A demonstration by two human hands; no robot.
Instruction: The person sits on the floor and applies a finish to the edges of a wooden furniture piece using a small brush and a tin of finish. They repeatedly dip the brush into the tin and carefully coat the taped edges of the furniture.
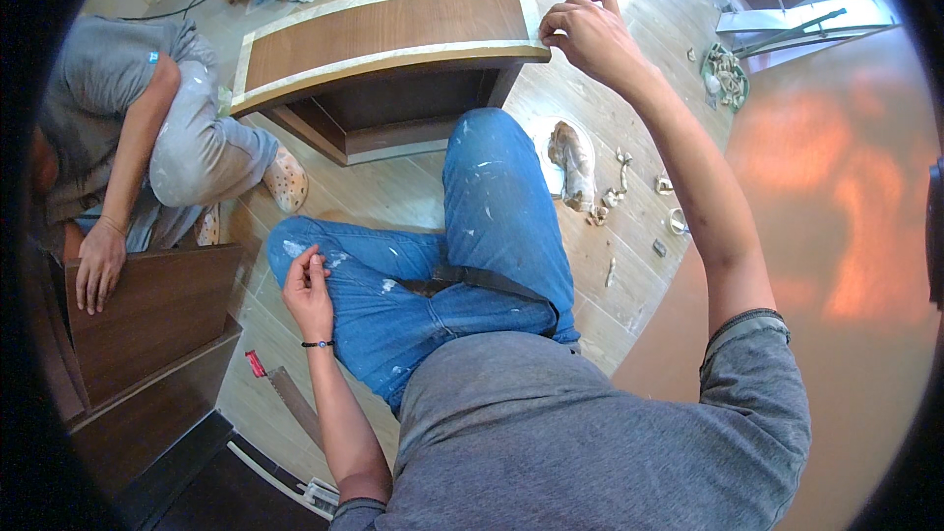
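Observation:
In front of me a brown wood-grain cabinet box (393,31) lies on the floor, its hollow side toward me and pale masking tape (526,10) along the edges of its upper panel. At the box's far right corner, my right hand (593,36) pinches at the tape with bent fingers. My left hand (309,297) rests on my left thigh, fingers curled in with the thumb against them. Whatever it may hold is hidden. Paint marks spot my blue jeans (506,197).
A co-worker (147,128) sits at the left, one hand on a brown wooden panel (147,320). A red-handled saw (290,398) lies beside my left forearm. Right of my knee are a white round lid (551,152) and crumpled tape scraps (612,197). A large orange-brown board (816,236) lies farther right.

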